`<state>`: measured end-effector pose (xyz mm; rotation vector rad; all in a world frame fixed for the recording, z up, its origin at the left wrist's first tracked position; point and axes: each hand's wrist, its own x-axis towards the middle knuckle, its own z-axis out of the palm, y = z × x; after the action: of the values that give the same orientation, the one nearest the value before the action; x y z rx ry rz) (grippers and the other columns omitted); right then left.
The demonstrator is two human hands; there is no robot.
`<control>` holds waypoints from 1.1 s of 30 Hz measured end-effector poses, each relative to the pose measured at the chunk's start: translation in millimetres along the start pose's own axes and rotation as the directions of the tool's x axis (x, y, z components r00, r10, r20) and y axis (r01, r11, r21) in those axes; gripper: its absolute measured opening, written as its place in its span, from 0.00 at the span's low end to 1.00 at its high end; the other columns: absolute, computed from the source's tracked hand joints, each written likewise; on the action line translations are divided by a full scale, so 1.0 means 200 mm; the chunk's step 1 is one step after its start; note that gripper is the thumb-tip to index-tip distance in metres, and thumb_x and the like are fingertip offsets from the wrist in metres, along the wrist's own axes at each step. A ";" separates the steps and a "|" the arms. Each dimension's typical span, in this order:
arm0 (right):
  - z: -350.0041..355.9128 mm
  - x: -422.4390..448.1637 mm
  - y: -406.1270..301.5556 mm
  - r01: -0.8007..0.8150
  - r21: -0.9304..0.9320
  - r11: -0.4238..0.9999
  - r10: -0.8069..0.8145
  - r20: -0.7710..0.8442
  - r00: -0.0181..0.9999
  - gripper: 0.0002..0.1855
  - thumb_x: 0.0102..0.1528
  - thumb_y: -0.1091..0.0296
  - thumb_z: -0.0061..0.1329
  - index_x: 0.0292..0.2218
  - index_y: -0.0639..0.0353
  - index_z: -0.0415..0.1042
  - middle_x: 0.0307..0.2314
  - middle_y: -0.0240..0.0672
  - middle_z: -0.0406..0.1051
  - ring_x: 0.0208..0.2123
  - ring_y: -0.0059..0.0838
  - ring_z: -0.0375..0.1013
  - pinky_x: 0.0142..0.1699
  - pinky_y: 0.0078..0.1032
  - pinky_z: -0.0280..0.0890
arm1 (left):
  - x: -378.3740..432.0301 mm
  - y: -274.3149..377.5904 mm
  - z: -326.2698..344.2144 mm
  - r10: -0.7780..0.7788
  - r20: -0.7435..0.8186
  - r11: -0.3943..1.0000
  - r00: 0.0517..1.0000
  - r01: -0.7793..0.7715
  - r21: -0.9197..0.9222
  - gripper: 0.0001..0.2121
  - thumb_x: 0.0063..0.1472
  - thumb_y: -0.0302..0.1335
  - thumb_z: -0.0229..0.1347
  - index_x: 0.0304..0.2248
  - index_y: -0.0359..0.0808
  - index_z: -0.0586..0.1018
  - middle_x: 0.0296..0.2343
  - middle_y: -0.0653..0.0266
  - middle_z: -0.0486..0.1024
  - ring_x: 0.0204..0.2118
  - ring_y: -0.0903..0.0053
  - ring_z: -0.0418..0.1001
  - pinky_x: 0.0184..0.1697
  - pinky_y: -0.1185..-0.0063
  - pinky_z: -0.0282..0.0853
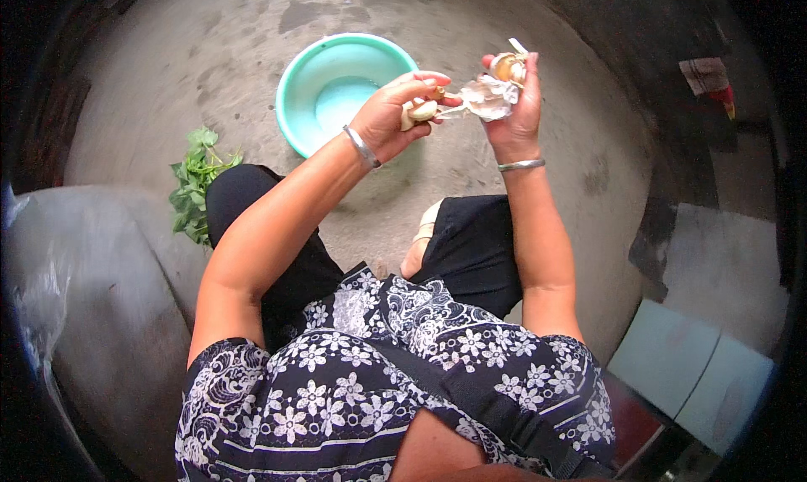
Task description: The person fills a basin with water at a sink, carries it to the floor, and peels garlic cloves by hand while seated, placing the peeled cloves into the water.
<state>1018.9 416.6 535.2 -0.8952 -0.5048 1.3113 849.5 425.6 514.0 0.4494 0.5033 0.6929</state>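
My left hand (388, 113) is curled around a few pale garlic cloves (421, 110), its fingertips pointing to the right. In my right hand (520, 119) I hold a garlic bulb (508, 69) upright, with its short stalk on top. Loose papery garlic skin (487, 97) lies over the right palm, and thin strips of it stretch to the left fingertips. Behind my left hand, a mint-green plastic basin (287, 100) stands on the floor, partly covered by that hand. Whether the basin holds water cannot be made out.
A bunch of leafy greens (200, 179) lies on the concrete floor (567, 141) beside my left knee. A large grey surface (94, 249) curves along the left. At right are pale blue panels (665, 356) and a hanging cloth (704, 77).
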 end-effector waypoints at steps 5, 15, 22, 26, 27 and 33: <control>-0.08 0.06 -0.01 -0.034 0.113 0.993 0.017 0.147 0.989 0.20 0.55 0.47 0.32 0.29 0.56 0.62 0.24 0.36 0.66 0.16 0.22 0.62 0.19 0.20 0.62 | 0.05 -0.06 -0.08 -0.009 -0.059 0.995 0.998 0.015 0.101 0.14 0.48 0.26 0.50 0.38 0.35 0.68 0.30 0.62 0.72 0.23 0.83 0.70 0.17 0.90 0.60; 0.18 0.02 0.00 -0.088 0.108 0.990 0.053 0.287 0.957 0.18 0.57 0.55 0.29 0.38 0.60 0.62 0.29 0.39 0.68 0.22 0.25 0.69 0.27 0.22 0.67 | 0.21 -0.60 -0.25 -0.296 -0.241 0.755 0.924 0.381 0.533 0.07 0.53 0.27 0.46 0.25 0.33 0.73 0.23 0.57 0.75 0.20 0.74 0.72 0.13 0.79 0.60; 1.04 -0.17 0.04 -0.308 0.039 0.950 0.180 0.740 0.648 0.15 0.54 0.66 0.33 0.42 0.63 0.62 0.37 0.39 0.65 0.40 0.29 0.64 0.46 0.27 0.59 | 0.00 -0.51 -0.14 -0.184 -0.063 0.935 0.981 0.194 0.298 0.07 0.49 0.24 0.45 0.15 0.36 0.67 0.14 0.63 0.68 0.13 0.81 0.64 0.10 0.85 0.51; 1.66 -0.46 0.02 -0.058 -0.117 0.991 0.129 0.942 0.311 0.19 0.55 0.61 0.35 0.46 0.60 0.57 0.41 0.39 0.61 0.42 0.28 0.63 0.47 0.27 0.60 | -0.14 -0.43 -0.26 -0.131 -0.218 0.952 0.967 0.185 0.246 0.06 0.49 0.25 0.45 0.17 0.36 0.68 0.14 0.64 0.69 0.14 0.81 0.67 0.11 0.84 0.55; 1.81 -0.54 0.03 -0.040 -0.112 0.993 0.119 0.957 0.263 0.19 0.55 0.62 0.35 0.46 0.60 0.56 0.41 0.41 0.61 0.42 0.29 0.64 0.48 0.30 0.60 | -0.20 -0.40 -0.26 -0.069 -0.356 0.930 0.932 0.189 0.314 0.06 0.49 0.25 0.45 0.17 0.37 0.68 0.15 0.65 0.70 0.14 0.81 0.67 0.11 0.83 0.56; 2.48 -1.13 0.05 0.041 0.107 0.993 -0.103 0.990 -0.095 0.18 0.54 0.61 0.41 0.42 0.64 0.60 0.36 0.39 0.65 0.38 0.30 0.68 0.45 0.26 0.65 | -0.28 -0.33 -0.39 0.080 -0.477 0.904 0.875 0.138 0.404 0.05 0.50 0.27 0.47 0.19 0.38 0.70 0.15 0.67 0.70 0.13 0.81 0.68 0.11 0.83 0.56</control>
<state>583.5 334.8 854.2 0.4939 -1.7199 1.7128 800.9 359.0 432.0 0.6828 1.1547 0.6634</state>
